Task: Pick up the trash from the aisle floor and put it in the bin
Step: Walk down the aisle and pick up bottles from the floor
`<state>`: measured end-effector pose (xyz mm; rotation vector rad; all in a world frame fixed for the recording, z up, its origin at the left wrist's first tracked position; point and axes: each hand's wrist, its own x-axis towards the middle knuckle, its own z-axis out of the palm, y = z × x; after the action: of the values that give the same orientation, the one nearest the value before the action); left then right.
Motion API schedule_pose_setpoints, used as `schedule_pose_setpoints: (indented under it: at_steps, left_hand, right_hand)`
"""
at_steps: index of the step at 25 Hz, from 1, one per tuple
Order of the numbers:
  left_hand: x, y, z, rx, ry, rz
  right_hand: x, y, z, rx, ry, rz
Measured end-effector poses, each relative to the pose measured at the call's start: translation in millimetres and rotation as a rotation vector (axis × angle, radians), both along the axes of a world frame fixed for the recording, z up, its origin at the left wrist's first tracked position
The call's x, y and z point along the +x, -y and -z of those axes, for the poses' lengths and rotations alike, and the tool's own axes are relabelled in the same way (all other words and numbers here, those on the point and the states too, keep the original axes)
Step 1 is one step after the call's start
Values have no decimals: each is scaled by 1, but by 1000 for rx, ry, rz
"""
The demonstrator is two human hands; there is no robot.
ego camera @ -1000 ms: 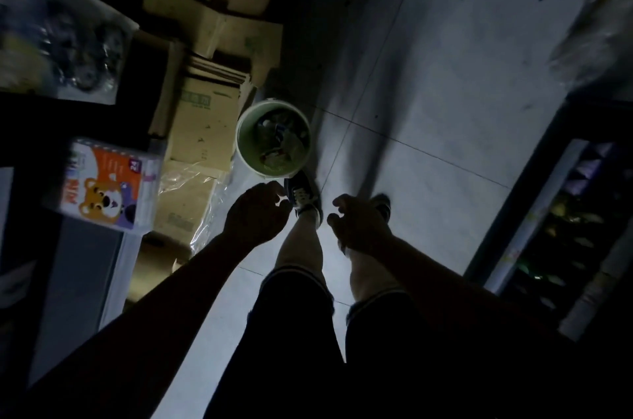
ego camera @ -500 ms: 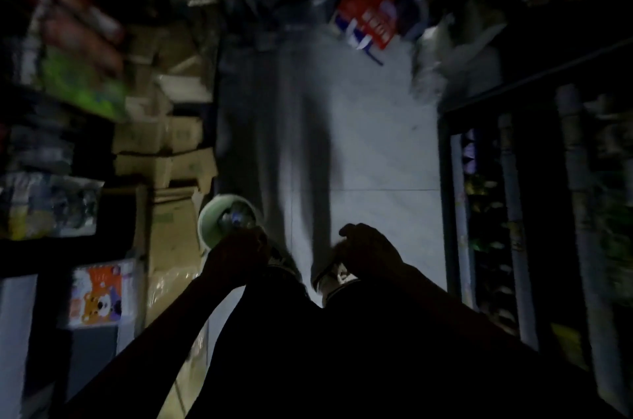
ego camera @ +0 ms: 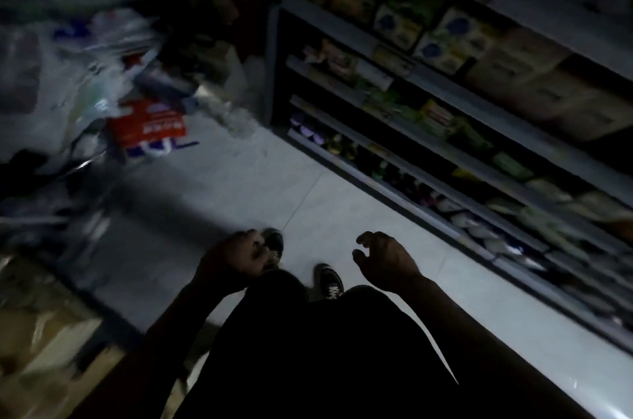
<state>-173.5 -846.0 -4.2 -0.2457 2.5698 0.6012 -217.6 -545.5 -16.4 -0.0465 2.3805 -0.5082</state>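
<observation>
Dim aisle floor [ego camera: 342, 213], shelves [ego camera: 445, 144] upper right. No bin in view. Left hand [ego camera: 236, 257] curled, contents unclear; right hand [ego camera: 383, 261] loose, empty. Red pkg [ego camera: 147, 125] upper left, maybe trash left.

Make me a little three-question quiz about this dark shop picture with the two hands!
1. True or false: the right hand is holding a piece of trash.
2. Which colour is the big package lying at the far end of the floor? A) red B) yellow C) pink
3. Fill in: the shelves full of goods stand on the person's ____ side.

Key: 1 false, its fingers are loosely curled round nothing; 2 A; 3 right.
</observation>
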Motion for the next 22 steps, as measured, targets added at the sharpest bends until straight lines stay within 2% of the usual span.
schedule_pose_setpoints:
  at_steps: [3,7,11,16,22]
  left_hand:
    - [-55,5,-5,-5,60,182]
    - [-112,3,-5,-57,79,558]
    - [-143,-39,-6,-72,81,881]
    - [-128,-124,-11,-97,51,1287]
    - [-63,-232,-15,-133,-8,1694]
  right_hand:
    - [19,-10,-8,36,2,250]
    - [66,-7,-26,80,-21,593]
    - [130,8,-32,84,-48,907]
    - [217,30,-28,73,-53,1285]
    - [306,44,-13,52,-34,1623]
